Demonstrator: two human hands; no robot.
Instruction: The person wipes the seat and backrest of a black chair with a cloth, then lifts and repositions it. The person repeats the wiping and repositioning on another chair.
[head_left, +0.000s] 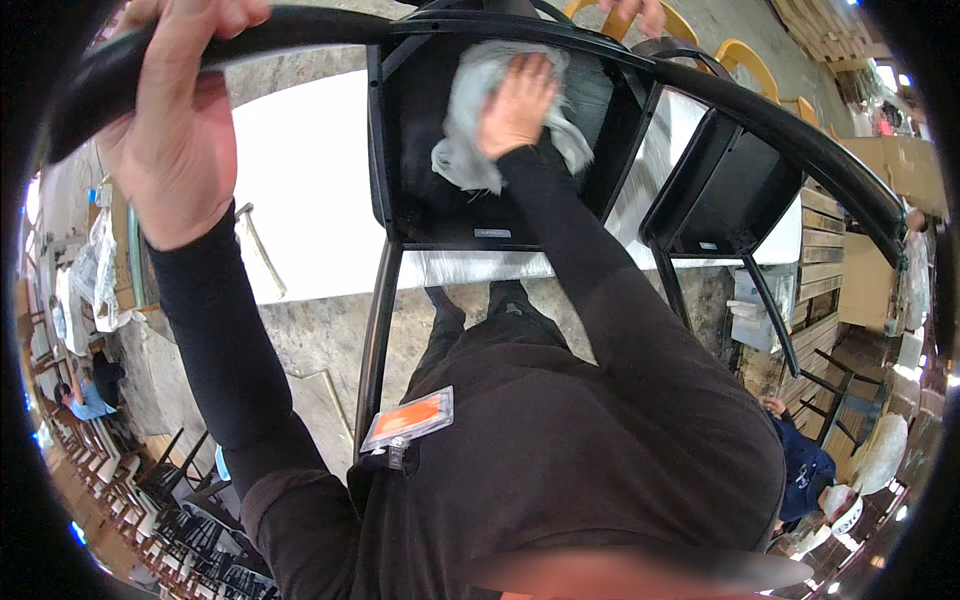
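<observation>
A black chair (410,170) lies tipped on a white-covered table (300,170), the underside of its seat turned toward me. At upper left, my left hand (180,140) is closed around the chair's curved black rail. Near the middle of the seat, my right hand (520,105) presses a pale grey cloth (467,95) against the black panel. Its fingers lie over the bunched cloth, and the fingertips blur slightly. Part of the cloth is hidden under the palm.
Another black chair (725,185) stands to the right on the same table. At the top edge another person's hand (640,12) shows beside yellow chair parts (745,62). Wooden pallets (822,245) and a grey bin (757,310) are at right. Stacked chairs (110,470) fill the lower left.
</observation>
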